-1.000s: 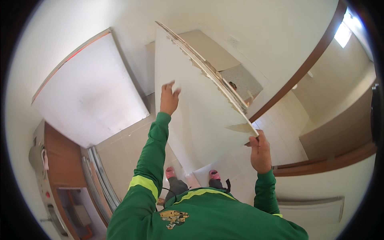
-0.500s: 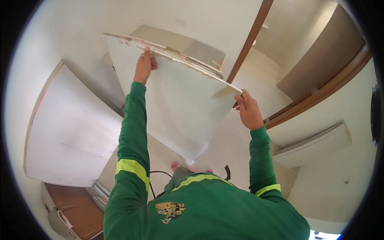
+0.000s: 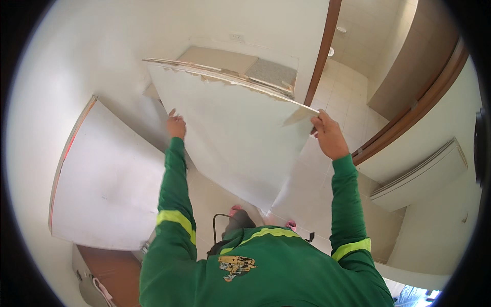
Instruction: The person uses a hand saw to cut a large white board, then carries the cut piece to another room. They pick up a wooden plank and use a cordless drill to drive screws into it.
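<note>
A large white drywall panel (image 3: 235, 133) stands tilted before me, with a torn, ragged paper edge along its top. My right hand (image 3: 327, 134) pinches its upper right corner, thumb and fingers closed around the edge. Beside the panel's left edge, below its top, is my left hand (image 3: 177, 125); its thumb points up, apart from partly curled fingers, and it is off the top edge. Whether the left hand touches the panel is hard to see. Behind the panel, more board pieces (image 3: 220, 59) lean against the wall, one of them grey and speckled.
Another big white panel (image 3: 107, 179) leans at the left, above a brown wooden cabinet (image 3: 110, 268). A brown door frame (image 3: 323, 51) opens onto a tiled room. Stacked curved-looking boards (image 3: 422, 176) lean at the right. My feet (image 3: 290, 225) are on the tiled floor close to the panel's bottom corner.
My left hand has let go of the panel's top edge and moved down to its left side. The right hand keeps its hold on the corner. The whole view has shifted slightly.
</note>
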{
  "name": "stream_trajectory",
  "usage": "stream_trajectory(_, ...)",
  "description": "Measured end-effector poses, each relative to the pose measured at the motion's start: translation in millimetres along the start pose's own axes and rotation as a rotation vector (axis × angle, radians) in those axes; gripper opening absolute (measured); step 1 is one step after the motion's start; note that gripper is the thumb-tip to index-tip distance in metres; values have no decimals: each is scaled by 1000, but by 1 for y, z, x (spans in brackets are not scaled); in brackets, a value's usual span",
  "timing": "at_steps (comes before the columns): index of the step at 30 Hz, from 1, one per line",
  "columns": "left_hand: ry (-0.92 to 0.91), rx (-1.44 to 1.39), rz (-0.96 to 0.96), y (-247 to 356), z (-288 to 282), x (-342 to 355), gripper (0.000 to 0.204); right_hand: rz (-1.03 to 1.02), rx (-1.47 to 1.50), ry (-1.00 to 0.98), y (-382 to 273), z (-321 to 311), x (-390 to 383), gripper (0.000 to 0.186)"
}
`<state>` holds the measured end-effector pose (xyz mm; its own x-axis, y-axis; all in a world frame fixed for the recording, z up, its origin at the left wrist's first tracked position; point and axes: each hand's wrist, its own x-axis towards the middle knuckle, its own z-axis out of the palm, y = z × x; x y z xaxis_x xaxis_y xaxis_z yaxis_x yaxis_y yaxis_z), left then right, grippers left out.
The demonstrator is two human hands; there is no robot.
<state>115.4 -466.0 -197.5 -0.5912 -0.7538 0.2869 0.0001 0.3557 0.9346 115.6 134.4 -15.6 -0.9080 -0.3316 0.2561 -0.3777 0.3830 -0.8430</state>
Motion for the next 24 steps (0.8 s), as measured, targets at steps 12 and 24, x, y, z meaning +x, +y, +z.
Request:
stream_trajectory(12,64,-414,172,189,119,-75,37,267,1,187,-1,14,-19,29)
stream_trajectory(24,492,280,701,91,12,230,30,315,-42,215,-6,24,-4,31)
